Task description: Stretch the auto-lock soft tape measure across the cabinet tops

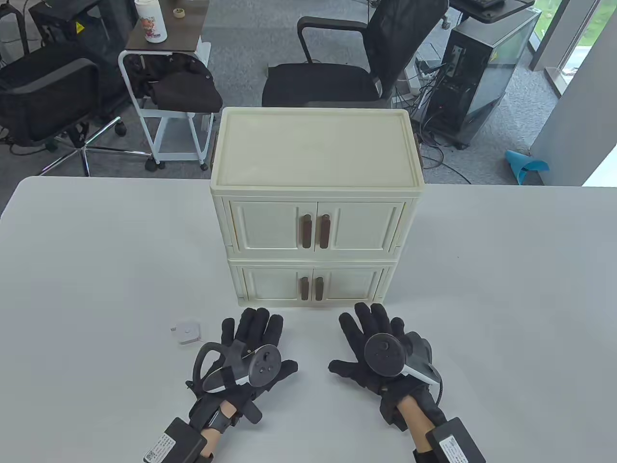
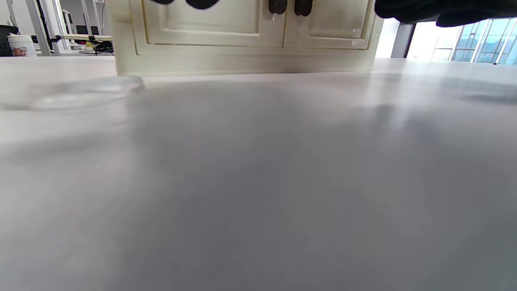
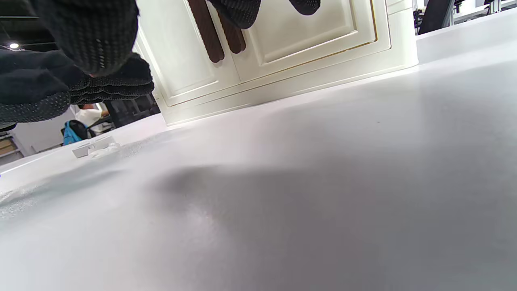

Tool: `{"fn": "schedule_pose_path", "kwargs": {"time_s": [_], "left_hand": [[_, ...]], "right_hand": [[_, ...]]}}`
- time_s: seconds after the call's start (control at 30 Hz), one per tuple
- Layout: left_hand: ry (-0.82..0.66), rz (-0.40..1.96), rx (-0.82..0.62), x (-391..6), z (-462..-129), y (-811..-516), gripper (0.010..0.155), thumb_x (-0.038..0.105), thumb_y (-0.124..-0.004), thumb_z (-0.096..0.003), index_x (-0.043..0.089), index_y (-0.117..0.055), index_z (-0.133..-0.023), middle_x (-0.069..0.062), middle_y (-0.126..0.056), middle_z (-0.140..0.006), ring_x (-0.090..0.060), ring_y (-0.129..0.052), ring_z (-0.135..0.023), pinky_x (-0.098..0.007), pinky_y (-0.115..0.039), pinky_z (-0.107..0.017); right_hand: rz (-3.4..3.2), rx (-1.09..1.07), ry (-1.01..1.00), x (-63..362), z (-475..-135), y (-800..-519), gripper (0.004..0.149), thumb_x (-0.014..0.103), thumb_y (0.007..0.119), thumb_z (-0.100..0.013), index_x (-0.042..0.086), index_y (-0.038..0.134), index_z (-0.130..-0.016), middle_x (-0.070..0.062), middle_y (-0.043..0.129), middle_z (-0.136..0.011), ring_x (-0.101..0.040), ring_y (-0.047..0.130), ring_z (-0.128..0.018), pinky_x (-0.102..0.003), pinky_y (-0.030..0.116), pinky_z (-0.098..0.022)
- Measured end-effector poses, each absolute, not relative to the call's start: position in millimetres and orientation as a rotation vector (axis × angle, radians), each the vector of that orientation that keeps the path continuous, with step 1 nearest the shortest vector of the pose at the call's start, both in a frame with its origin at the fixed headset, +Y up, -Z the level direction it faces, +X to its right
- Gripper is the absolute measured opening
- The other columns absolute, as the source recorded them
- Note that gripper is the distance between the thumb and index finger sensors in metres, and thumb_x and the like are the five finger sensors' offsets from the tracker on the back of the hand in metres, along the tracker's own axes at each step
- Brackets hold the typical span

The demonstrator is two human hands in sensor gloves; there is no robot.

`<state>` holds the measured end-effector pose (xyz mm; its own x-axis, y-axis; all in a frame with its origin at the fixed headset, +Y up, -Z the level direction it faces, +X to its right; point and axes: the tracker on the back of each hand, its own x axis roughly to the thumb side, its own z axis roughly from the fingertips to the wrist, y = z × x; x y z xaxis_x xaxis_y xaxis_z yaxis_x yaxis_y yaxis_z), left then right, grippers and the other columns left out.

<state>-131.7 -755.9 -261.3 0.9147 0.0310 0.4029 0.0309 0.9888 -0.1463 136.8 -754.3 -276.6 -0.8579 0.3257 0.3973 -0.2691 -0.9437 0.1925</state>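
A cream two-tier cabinet with brown door handles stands mid-table; its flat top is bare. A small white square tape measure lies on the table left of my left hand. It also shows small in the right wrist view. My left hand lies flat on the table, fingers spread, holding nothing. My right hand lies flat the same way, empty, just in front of the cabinet base. Both wrist views look low across the table at the cabinet's lower doors.
The white table stretches wide on both sides of the cabinet. Behind its far edge stand office chairs, a small cart and a computer tower.
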Motion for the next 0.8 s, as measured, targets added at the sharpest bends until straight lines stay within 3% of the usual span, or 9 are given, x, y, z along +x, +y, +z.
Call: {"fn": "schedule_pose_path", "kwargs": {"time_s": [0.43, 0.8], "left_hand": [[-0.389, -0.017, -0.143, -140, -262, -752, 0.095, 0.076, -0.05, -0.0549, 0.012, -0.025, -0.121, -0.025, -0.032, -0.126, -0.052, -0.035, -0.116, -0.076, -0.035, -0.074], [-0.235, -0.068, -0.233, -207, -294, -730, 0.098, 0.077, -0.055, -0.0541, 0.012, -0.027, -0.121, -0.026, -0.037, -0.125, -0.052, -0.041, -0.115, -0.074, -0.042, -0.074]], "right_hand": [[2.762, 0.627, 0.172, 137, -274, -753, 0.091, 0.066, 0.076, -0.051, 0.018, 0.037, -0.117, -0.026, 0.021, -0.124, -0.057, 0.016, -0.108, -0.081, 0.022, -0.065], [2.753, 0.629, 0.162, 139, -275, -753, 0.09, 0.066, 0.076, -0.051, 0.018, 0.037, -0.117, -0.026, 0.02, -0.124, -0.057, 0.016, -0.108, -0.081, 0.021, -0.065]]}}
